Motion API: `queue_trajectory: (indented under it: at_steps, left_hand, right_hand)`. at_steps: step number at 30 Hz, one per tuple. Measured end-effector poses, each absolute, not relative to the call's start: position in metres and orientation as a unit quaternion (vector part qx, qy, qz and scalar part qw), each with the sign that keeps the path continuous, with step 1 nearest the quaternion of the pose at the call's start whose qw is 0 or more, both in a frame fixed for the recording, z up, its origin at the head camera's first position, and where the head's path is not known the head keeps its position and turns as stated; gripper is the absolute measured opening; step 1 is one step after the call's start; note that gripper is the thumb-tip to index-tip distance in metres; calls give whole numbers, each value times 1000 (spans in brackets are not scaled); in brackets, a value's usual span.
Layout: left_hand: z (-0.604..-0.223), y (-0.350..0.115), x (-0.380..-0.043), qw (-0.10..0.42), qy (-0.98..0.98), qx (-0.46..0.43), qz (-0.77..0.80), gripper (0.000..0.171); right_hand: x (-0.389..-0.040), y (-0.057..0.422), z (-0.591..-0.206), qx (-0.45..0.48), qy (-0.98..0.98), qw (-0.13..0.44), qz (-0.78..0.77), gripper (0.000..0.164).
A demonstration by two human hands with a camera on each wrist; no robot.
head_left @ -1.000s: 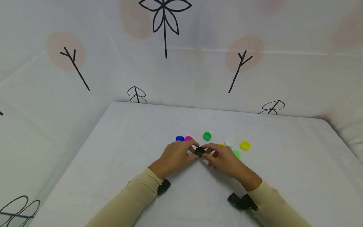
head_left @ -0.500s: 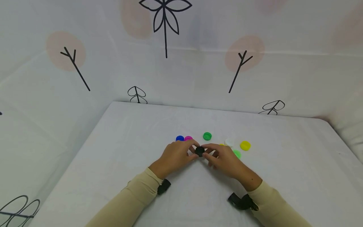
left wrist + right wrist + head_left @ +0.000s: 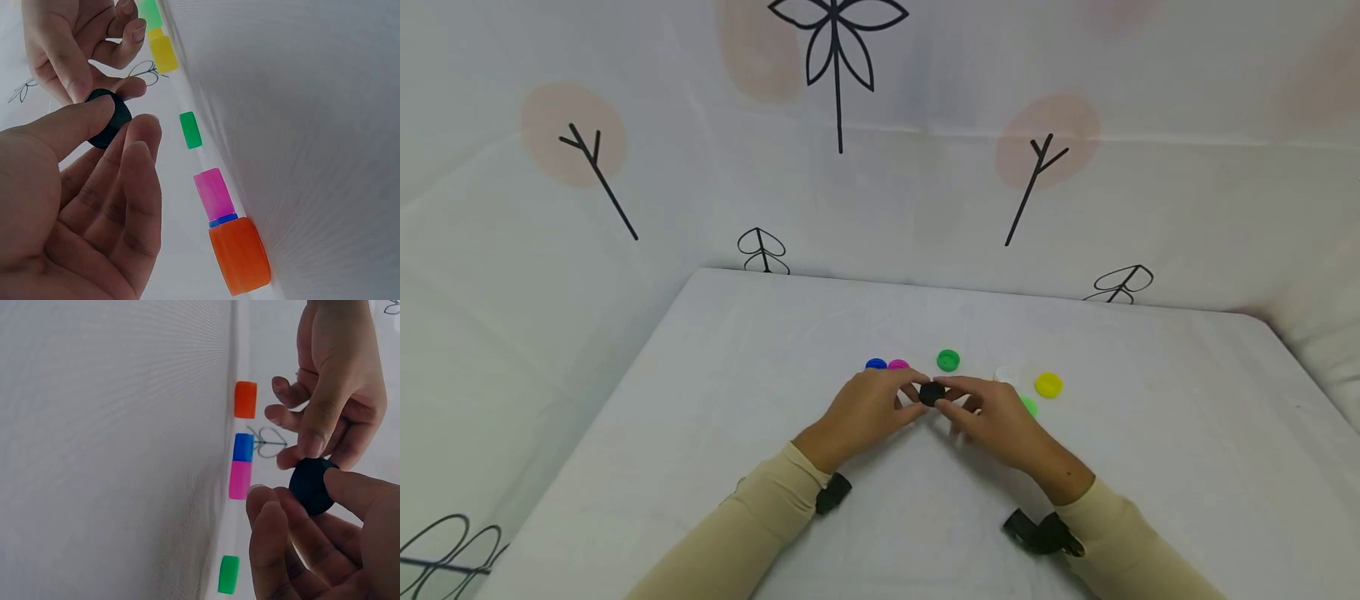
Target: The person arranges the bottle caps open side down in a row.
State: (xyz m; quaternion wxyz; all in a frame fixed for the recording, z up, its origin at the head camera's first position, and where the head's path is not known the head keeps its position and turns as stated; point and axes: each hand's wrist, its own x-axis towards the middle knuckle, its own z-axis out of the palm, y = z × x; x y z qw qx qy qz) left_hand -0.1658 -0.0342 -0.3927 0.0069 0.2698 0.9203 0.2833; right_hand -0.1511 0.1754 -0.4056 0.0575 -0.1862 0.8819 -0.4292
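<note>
A black bottle cap [image 3: 932,394] is held between both hands over the middle of the table. My left hand [image 3: 863,410] pinches its left side with thumb and forefinger. From the right, my right hand [image 3: 997,418] pinches the same cap, its thumb on the near side. The left wrist view has the dark cap [image 3: 111,119] tilted under the left thumb, with the right fingers at its far edge. Seen from the right wrist, the cap [image 3: 312,485] sits between the two thumbs, raised off the white cloth.
Beyond the hands lie blue [image 3: 876,364], magenta [image 3: 898,365] and green [image 3: 948,360] caps. White [image 3: 1006,374], yellow [image 3: 1048,385] and light green [image 3: 1029,406] ones lie to the right. An orange cap [image 3: 240,256], hidden in the head view, shows beside the left hand.
The black cap has risen slightly and moved a little right, turning in the fingers. Both hands have shifted slightly with it and keep their pinch. The other caps have not moved.
</note>
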Motion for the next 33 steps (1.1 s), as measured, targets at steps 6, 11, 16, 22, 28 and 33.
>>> queue_trajectory:
  at_steps: [6,11,16,22,28,33]
  left_hand:
    - [-392,-34,-167,9,923,267,277,36]
    - [-391,-35,-167,14,920,264,290,34]
    - [-392,-36,-168,18,915,262,308,30]
    - [-392,-36,-168,30,898,247,362,30]
    - [-388,-36,-167,38,881,228,413,29]
    - [-385,-35,-164,41,876,221,427,29]
  right_hand:
    - [-151,176,-406,-174,879,60,-440,40]
    - [-152,176,-405,-173,877,47,-445,36]
    - [-151,177,-403,-168,874,43,-454,33]
    - [-148,176,-401,-157,865,25,-477,30]
    - [-148,174,-399,-147,853,2,-502,28]
    - [-146,173,-398,-149,842,-3,-518,31]
